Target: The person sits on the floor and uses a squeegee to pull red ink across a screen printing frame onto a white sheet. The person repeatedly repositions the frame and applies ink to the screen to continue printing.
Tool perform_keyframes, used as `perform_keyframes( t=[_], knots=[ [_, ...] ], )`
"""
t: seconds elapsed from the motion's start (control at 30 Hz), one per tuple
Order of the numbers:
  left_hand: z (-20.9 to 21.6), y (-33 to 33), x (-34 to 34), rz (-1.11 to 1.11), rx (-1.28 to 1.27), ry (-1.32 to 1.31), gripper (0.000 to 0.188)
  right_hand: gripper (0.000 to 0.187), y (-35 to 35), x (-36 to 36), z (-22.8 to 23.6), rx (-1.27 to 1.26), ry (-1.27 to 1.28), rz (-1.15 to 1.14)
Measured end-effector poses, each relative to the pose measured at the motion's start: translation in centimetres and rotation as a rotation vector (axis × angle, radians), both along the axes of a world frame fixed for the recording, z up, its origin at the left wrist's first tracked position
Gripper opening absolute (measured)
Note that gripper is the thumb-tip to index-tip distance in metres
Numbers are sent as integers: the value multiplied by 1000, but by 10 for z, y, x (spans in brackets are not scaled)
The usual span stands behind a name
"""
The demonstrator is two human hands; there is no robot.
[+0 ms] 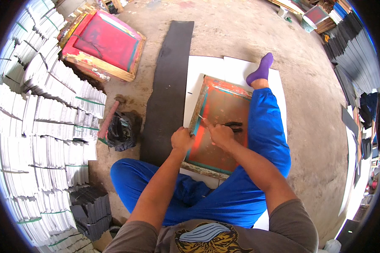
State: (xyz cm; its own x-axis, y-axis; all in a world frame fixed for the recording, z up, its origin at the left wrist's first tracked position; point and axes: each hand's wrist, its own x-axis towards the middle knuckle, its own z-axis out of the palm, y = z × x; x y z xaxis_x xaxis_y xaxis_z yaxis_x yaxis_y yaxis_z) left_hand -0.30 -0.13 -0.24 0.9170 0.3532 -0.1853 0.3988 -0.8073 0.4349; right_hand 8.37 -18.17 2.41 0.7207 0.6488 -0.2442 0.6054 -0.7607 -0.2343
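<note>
My left hand [183, 140] is closed at the frame's [228, 85] left edge; my right hand [221, 135] curls nearby, whether gripping the black-handled tool [234, 124] I can't tell.

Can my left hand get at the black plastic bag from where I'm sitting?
Probably yes: nothing upright seems to stand between your left hand and the bag; the dark strip there lies flat.

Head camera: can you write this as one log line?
left hand: at wooden frame, left edge | right hand: holding black-handled tool | wooden frame: on white sheeting
</note>
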Motion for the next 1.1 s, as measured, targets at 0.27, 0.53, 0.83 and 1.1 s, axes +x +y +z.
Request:
perform_keyframes(
  t=[0.27,0.53,0.83,1.1],
  knots=[
    [-3,2,-1,-28,-10,-13,32,77,-9,11,5,44,112,59],
    [-4,1,0,-42,12,2,34,43,-10,39,3,419,769,-262],
    [2,-1,0,-30,-14,-1,30,43,-17,22,-24,491,338,-104],
    [5,0,0,-22,-23,53,35,38,-7,42,11,504,996,-535]
  ],
)
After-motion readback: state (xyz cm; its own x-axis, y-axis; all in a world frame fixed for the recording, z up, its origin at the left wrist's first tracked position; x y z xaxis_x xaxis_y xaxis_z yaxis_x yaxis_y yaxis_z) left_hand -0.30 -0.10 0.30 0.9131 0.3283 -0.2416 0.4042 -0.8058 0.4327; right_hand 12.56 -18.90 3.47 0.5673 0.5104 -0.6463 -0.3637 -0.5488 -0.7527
